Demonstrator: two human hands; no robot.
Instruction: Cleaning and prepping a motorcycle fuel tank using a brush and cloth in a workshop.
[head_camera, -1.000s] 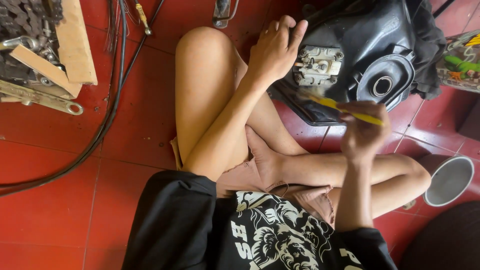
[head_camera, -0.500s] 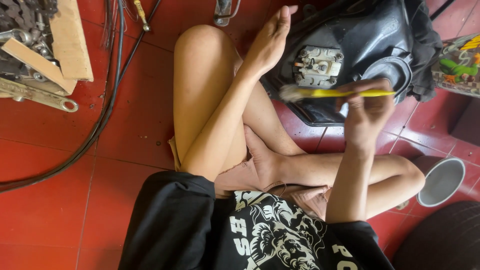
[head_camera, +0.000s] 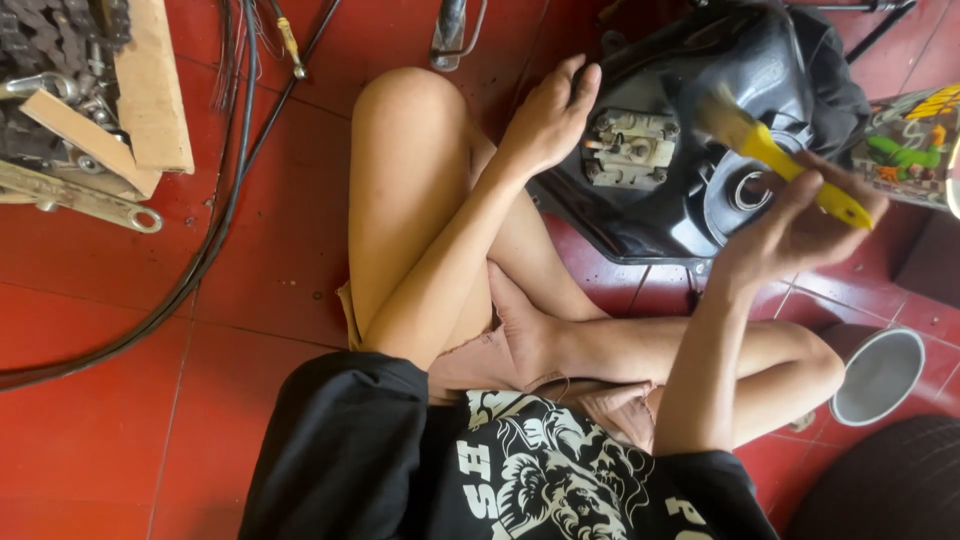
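Yellow-handled brush (head_camera: 770, 155) in right hand (head_camera: 800, 235)

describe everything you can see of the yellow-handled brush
The brush has a bright yellow handle that looks like plastic and a pale bristle head, blurred in this frame. It lies slanted, bristles up and to the left over the black tank-like part, handle running down to the right. The right hand holds it by the handle, fingers wrapped around the lower end. Whether the bristles touch the black surface cannot be told. The left hand is apart from it, resting on the part's edge.
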